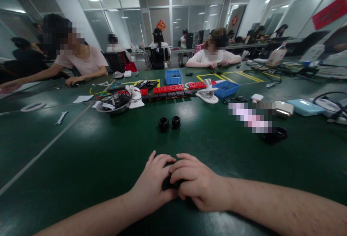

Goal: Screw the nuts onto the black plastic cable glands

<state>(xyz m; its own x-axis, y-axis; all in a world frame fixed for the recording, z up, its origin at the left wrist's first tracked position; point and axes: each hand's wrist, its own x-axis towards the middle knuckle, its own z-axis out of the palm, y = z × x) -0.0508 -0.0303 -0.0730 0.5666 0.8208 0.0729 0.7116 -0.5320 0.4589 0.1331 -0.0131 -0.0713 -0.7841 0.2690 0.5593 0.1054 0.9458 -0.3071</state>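
Observation:
My left hand (155, 180) and my right hand (199, 181) meet low over the green table (114, 163), fingers curled in toward each other. A dark thing (174, 184) shows only as a small patch between them; the fingers hide its shape and kind. My right fingers overlap the left fingertips, and the left thumb reaches across below. Beyond the hands, two short black ribbed cylinders stand side by side, the left one (163, 124) a little larger than the right one (176, 122). Neither hand touches them.
Farther back are a metal bowl of cables (114, 107), red power strips (168, 89), white clips (208, 93) and blue bins (173, 77). To the right lie a black round part (280, 133) and a light blue case (306, 107). Co-workers sit across the table.

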